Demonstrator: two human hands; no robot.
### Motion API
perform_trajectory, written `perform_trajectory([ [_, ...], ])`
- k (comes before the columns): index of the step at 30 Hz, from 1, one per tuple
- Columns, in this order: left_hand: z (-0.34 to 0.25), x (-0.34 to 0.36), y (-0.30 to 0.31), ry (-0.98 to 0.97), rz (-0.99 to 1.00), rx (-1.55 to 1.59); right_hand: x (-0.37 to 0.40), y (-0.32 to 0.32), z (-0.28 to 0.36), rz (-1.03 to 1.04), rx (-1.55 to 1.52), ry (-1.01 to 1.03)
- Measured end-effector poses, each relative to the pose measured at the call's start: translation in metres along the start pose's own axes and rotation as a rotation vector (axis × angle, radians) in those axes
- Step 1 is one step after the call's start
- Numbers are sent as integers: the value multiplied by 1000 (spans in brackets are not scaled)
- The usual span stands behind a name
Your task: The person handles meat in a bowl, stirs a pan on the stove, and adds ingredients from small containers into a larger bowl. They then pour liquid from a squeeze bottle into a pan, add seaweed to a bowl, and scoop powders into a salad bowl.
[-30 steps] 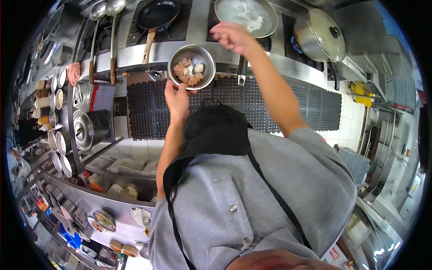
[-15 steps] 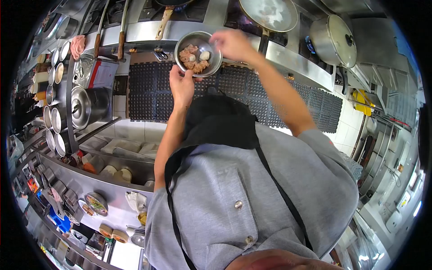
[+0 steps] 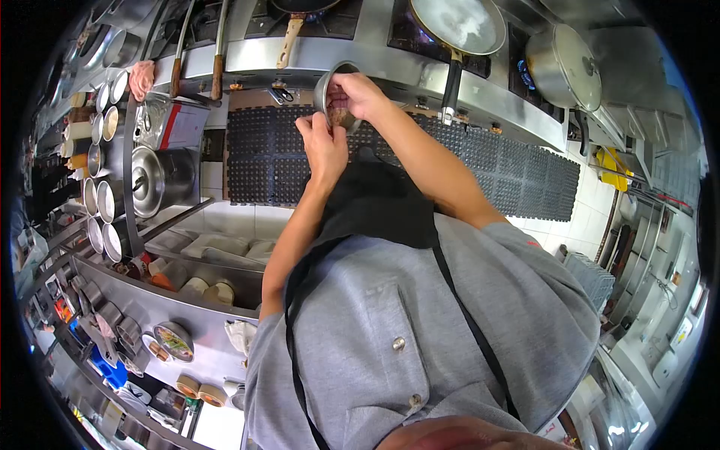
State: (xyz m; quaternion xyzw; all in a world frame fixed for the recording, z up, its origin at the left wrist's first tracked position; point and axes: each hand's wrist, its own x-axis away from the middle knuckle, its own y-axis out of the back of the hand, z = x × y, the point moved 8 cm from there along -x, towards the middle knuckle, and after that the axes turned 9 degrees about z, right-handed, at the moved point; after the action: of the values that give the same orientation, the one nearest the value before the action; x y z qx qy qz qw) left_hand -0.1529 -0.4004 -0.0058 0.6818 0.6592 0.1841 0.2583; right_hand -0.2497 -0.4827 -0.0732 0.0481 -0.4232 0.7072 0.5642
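A small steel mixing bowl (image 3: pixel 322 94) is tipped steeply on its side over the floor mat, in front of the stove. My left hand (image 3: pixel 325 146) grips its near rim with bent fingers. Inside the bowl, my right hand (image 3: pixel 355 96) curls its fingers over pieces of pinkish-brown meat (image 3: pixel 343 118). Those fingers and the wrist cover most of the bowl's contents, and the white lumps seen earlier are hidden.
A pan of whitish liquid (image 3: pixel 459 24) sits on the stove with its handle (image 3: pixel 451 90) jutting out. Beside it stands a lidded pot (image 3: pixel 564 67) above a blue flame. A wooden-handled pan (image 3: pixel 291 41) projects at left. Black rubber mat (image 3: pixel 262 161) covers the floor.
My right hand has come down from the bowl's far right rim into the bowl. The bowl has tilted from nearly level onto its side, and the white lumps have gone from sight.
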Motion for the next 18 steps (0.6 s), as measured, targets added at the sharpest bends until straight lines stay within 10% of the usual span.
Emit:
perform_trajectory([
  [7,7,-4,-1,1,5,26,0,0,9,16,262,194],
  [11,17,-9,-4,75,18,60,1,13,2,127,-166,164],
  [18,34,-13,-26,302,70,720,35,47,78,-8,-96,306],
])
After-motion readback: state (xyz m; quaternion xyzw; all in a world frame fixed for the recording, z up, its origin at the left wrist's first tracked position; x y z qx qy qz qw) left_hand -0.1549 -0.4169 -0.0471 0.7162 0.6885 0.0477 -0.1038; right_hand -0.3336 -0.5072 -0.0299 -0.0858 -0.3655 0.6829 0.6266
